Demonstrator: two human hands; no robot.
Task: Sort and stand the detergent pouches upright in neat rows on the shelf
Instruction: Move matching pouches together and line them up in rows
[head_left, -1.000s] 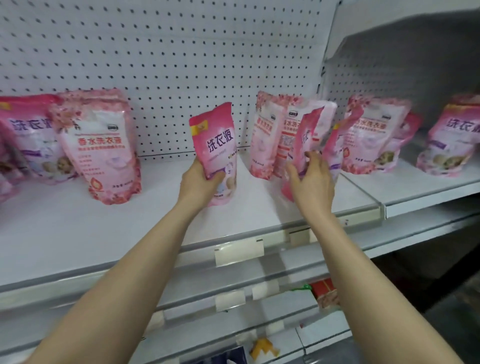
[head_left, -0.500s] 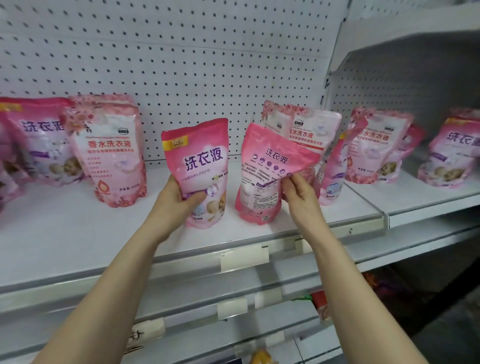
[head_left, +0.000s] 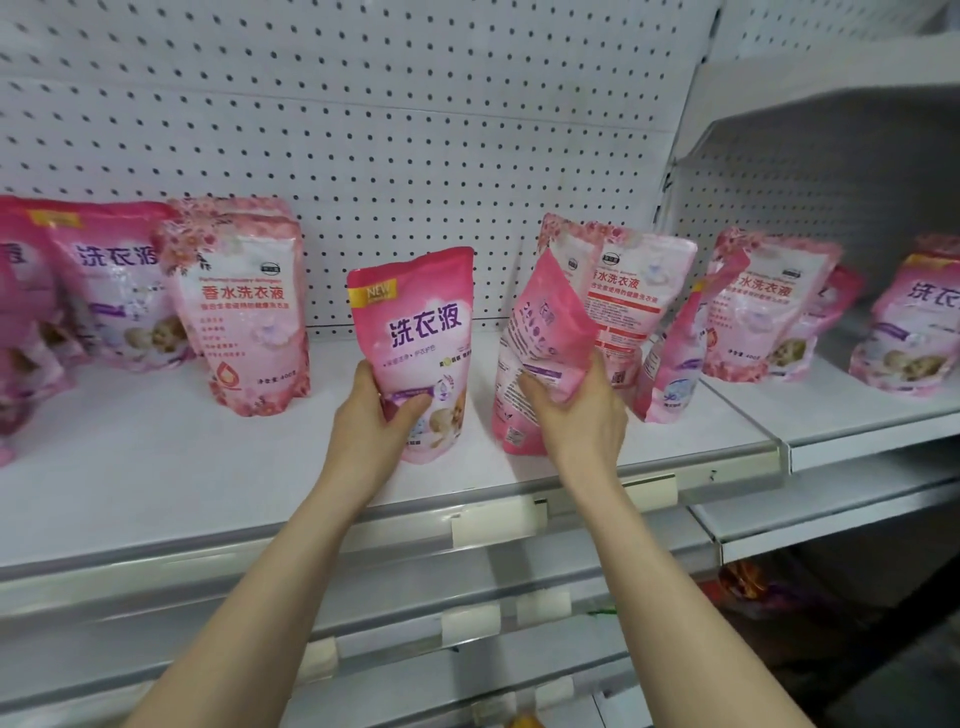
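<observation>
along white shelf (head_left: 156, 467), pink pouches (head_left: 249, 312)

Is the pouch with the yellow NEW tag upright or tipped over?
Upright: the pouch shows its NEW tag on top, base down, gripped low by the left hand.

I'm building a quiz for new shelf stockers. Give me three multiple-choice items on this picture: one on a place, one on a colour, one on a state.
1. Where is the NEW-marked pouch?
A. in the left hand, at the shelf
B. in a shopping cart
C. on the floor

2. What colour is its NEW banner?
A. green
B. yellow
C. blue

3. How is the second pouch, in the right hand?
A. lying flat, untouched
B. torn open and spilling
C. gripped and tilted

Answers:
1 A, the fingers wrap its lower part.
2 B, the banner is yellow on the pink front.
3 C, it sits askew in the grip.
</observation>
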